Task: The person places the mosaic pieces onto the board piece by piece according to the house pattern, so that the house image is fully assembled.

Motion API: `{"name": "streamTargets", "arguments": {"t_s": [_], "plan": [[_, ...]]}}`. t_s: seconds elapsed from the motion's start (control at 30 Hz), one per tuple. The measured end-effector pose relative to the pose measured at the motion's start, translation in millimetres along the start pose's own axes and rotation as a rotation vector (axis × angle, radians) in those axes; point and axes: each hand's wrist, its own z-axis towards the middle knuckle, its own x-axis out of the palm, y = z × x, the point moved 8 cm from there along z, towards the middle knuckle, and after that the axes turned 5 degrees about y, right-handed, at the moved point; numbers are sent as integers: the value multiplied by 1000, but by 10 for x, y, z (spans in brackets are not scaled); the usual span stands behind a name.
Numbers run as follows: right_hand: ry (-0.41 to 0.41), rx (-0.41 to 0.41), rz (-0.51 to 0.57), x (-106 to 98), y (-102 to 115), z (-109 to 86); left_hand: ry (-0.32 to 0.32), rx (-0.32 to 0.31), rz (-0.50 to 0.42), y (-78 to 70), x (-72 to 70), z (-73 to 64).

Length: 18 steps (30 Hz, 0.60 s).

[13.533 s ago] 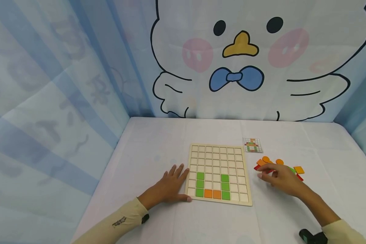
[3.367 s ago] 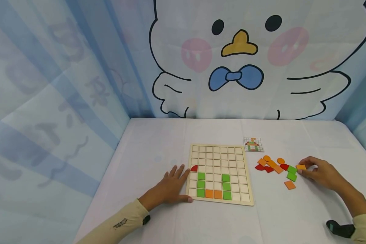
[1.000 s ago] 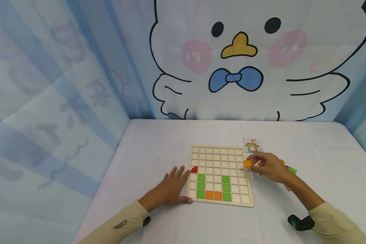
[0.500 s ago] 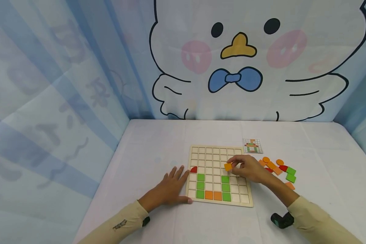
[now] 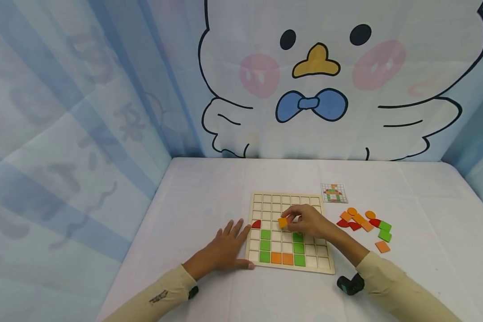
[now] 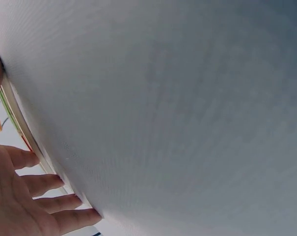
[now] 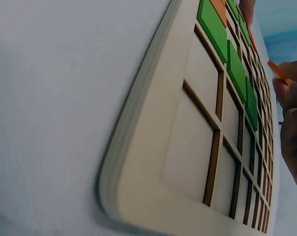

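Observation:
My right hand (image 5: 310,221) pinches an orange square tile (image 5: 282,222) between thumb and fingertips, over the middle of the wooden grid board (image 5: 277,247). In the right wrist view the same orange tile (image 7: 279,73) is seen edge-on, tilted above the grid. With fingers spread, my left hand (image 5: 221,250) rests on the table, its fingertips and thumb at the board's left edge. Set in the board are two columns of green tiles (image 5: 264,245), two orange tiles (image 5: 276,257) between their lower ends, and a red rounded tile (image 5: 256,224) in the leftmost column.
Right of the board lie loose tiles: orange squares (image 5: 382,247), orange discs (image 5: 370,215), green squares (image 5: 384,235) and red rounded pieces (image 5: 354,226). A small card (image 5: 334,193) with a coloured grid pattern lies by the board's upper right corner. Printed cloth (image 5: 314,138) hangs behind the table.
Since the oldest frame the red rounded tile has appeared in the board's leftmost column. My right hand has picked up an orange square tile and carried it left over the board. The left hand stays put.

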Motion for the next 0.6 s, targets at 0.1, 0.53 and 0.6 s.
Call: {"name": "streamTargets", "arguments": {"t_s": [0.1,0.53,0.6], "plan": [[15,-28,-9,73,43,53,2,3,4,-6,-6,0],[-1,11,-74,292,108,246,10,21,21,1,14,27],[2,27,-73,307,116,262,11,20,20,-1,10,24]]}}
